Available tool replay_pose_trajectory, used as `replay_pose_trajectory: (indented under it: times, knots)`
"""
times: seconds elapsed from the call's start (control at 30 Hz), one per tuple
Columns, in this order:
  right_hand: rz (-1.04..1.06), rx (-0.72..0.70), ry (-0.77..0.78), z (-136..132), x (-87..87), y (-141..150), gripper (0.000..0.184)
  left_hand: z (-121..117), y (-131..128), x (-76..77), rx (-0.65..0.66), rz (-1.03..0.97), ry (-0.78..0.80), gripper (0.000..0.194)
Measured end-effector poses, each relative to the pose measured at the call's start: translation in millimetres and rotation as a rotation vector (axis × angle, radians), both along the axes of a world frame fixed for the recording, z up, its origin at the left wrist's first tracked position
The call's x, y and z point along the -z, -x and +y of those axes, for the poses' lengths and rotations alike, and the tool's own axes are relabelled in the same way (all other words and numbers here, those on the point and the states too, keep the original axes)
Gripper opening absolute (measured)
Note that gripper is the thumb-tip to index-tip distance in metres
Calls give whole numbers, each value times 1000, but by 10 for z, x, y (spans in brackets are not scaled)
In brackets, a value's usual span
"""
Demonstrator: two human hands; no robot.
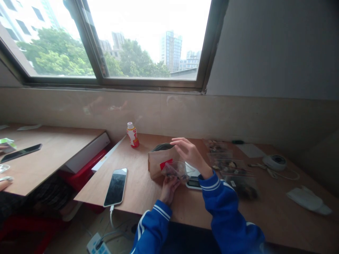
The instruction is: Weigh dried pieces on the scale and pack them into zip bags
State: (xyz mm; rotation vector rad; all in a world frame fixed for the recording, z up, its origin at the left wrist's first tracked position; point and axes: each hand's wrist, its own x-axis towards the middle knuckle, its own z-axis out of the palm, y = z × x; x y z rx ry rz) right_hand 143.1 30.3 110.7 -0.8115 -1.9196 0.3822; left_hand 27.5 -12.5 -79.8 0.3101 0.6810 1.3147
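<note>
My left hand is closed on a small clear plastic bag with dark contents, holding it up just above the wooden table. My right hand hovers over the bag with its fingers spread and curved, nothing in them. Right behind the bag stands a brown paper bag with a red label, its top open. A small digital scale lies partly hidden under my right wrist. Both sleeves are blue with white stripes.
A phone on a charging cable lies at the left. A small red-and-white bottle stands near the wall. Several filled clear bags lie at the right, then a white round device and white cloth. Another desk with a phone is at far left.
</note>
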Motion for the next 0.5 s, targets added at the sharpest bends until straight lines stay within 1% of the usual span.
replay_pose_trajectory:
  times: [0.07, 0.1, 0.13, 0.2, 0.27, 0.33, 0.37, 0.47, 0.5]
  knots:
    - [61, -29, 139, -32, 45, -112, 23, 5, -1, 11, -14, -18, 21, 28]
    - [50, -47, 230, -37, 90, -166, 25, 7, 2, 14, -18, -30, 31, 25]
    - [2, -68, 329, -36, 149, -213, 28, 7, 8, 16, -16, -45, 35, 24]
    - [-180, -111, 505, -19, 299, -272, 32, 7, 27, 15, -1, -92, 29, 21]
    - [-375, -139, 613, 3, 460, -271, 33, 8, 52, 14, 16, -151, 12, 23]
    - [-461, -154, 636, 18, 600, -217, 34, 13, 73, 19, 33, -190, 7, 23]
    - [-464, -176, 610, 22, 658, -178, 34, 17, 80, 25, 42, -192, 8, 23]
    - [-447, -273, 442, 30, 789, -65, 28, 29, 83, 51, 63, -167, 15, 27]
    - [-446, -284, 390, 32, 825, -40, 27, 31, 79, 59, 65, -157, 15, 28]
